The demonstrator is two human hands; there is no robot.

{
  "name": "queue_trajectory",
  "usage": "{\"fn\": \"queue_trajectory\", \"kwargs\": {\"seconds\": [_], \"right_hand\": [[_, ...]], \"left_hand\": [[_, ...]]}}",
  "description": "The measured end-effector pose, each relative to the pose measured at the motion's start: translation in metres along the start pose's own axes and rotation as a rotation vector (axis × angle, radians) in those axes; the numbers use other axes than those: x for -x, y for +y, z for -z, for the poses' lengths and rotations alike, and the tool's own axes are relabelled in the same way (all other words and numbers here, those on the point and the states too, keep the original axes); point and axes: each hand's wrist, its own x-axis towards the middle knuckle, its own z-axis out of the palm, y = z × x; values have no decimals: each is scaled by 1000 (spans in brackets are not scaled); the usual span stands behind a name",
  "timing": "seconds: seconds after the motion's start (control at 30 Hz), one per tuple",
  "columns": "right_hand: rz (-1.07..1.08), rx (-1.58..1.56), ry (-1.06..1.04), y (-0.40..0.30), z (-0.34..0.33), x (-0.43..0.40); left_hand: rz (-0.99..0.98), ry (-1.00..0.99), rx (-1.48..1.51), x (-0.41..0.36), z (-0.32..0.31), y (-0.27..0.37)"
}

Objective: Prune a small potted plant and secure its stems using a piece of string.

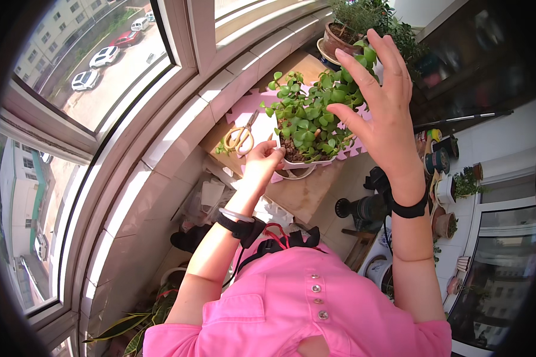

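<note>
A leafy green succulent [310, 129] grows from brown gravel in a white planter [307, 165]. My left hand [264, 160] holds the planter's near-left corner between thumb and fingers. Raised over the plant's right side, my right hand [384, 96] is empty, its fingers spread. Some leaves are hidden behind that hand. Gold-handled scissors [240, 137] lie just left of the planter, blades pointing away from me. Beneath them is a pink foam puzzle mat [250, 105], partly bright with sunlight. Green cuttings [223, 146] lie by the scissor handles.
The mat rests on a wooden tabletop [301, 198]. At the back stands a terracotta pot [337, 47] with a feathery plant. A tiled window ledge [183, 127] curves along the left. Several potted plants line the right side, including one in a white pot [444, 189]. A snake plant [136, 328] is low left.
</note>
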Motion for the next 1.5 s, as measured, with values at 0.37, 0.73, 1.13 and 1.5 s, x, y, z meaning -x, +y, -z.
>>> {"fn": "queue_trajectory", "kwargs": {"seconds": [0.37,0.73,1.13,1.5], "right_hand": [[-52,42,-110,28,-3,-10],[-151,-54,-116,36,-8,-7],[-109,-74,-160,19,5,-6],[-535,-277,34,16,30,112]], "left_hand": [[-20,-59,-42,2,3,-4],[-156,81,-74,8,1,-8],[-509,214,-286,33,7,11],[-460,197,-262,50,2,17]]}}
